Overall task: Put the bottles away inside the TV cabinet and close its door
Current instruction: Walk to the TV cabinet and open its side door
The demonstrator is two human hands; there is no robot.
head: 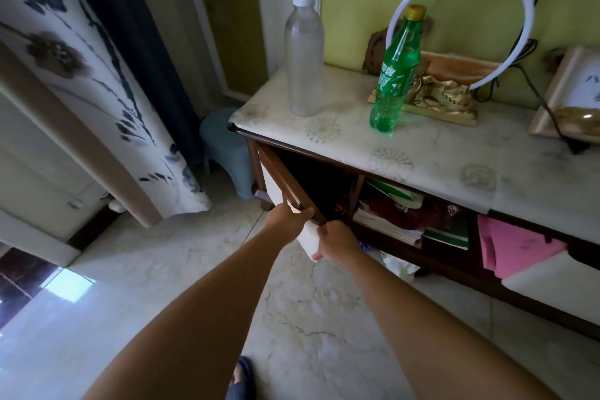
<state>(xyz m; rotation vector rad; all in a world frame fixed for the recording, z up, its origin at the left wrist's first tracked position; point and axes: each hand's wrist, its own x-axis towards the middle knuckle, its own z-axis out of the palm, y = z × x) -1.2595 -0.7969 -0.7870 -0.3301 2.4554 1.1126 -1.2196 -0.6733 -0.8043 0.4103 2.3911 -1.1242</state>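
A clear plastic bottle (304, 57) with a white cap stands upright on the TV cabinet's top (431, 156), near its left end. To its right stands a green soda bottle (394, 75) with a yellow cap. Below them the cabinet door (285, 183), dark wood with a white panel, is swung partly open on the left compartment, whose inside is dark. My left hand (287, 219) grips the door's free edge from the outside. My right hand (337, 243) holds the same edge just below and to the right.
A gold ornament (444, 97) and a white ring light (467, 23) stand behind the green bottle, a framed picture (571, 97) at far right. Books and pink paper (516, 248) fill the open shelves. A blue stool (227, 149) sits left of the cabinet, beside a flowered curtain (97, 75).
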